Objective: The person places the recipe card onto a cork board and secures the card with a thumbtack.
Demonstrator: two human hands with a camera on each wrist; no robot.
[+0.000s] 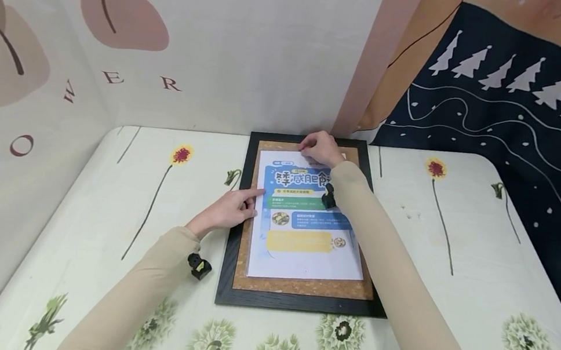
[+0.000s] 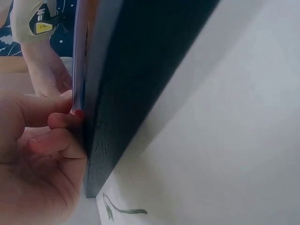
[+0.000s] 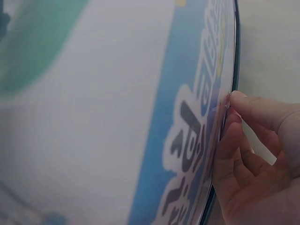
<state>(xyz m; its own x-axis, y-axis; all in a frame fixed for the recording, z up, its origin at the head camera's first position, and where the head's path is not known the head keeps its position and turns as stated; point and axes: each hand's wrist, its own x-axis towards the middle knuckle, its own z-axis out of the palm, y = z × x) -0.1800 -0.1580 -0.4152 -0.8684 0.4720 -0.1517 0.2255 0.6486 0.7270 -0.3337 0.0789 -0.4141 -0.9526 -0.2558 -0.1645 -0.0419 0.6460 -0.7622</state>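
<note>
A printed poster (image 1: 306,263) with blue, green and yellow panels lies on a black-framed cork board (image 1: 298,286). My left hand (image 1: 225,210) reaches over the frame's left side. Its index finger stretches straight onto the poster's left edge, and the other fingers rest by the black frame (image 2: 136,70). At the poster's top edge, my right hand (image 1: 322,148) pinches a small clear piece (image 3: 228,100) that looks like a pushpin. Thumb and forefinger meet at it, and the poster (image 3: 122,93) curves up close to the right wrist camera.
A flower-patterned cloth (image 1: 180,303) covers the table under the board. Behind stands a pale printed curtain (image 1: 254,49), with a dark tree-patterned cloth (image 1: 477,117) at the right. Both forearms wear wrist cameras; the left one (image 1: 199,266) sits beside the frame.
</note>
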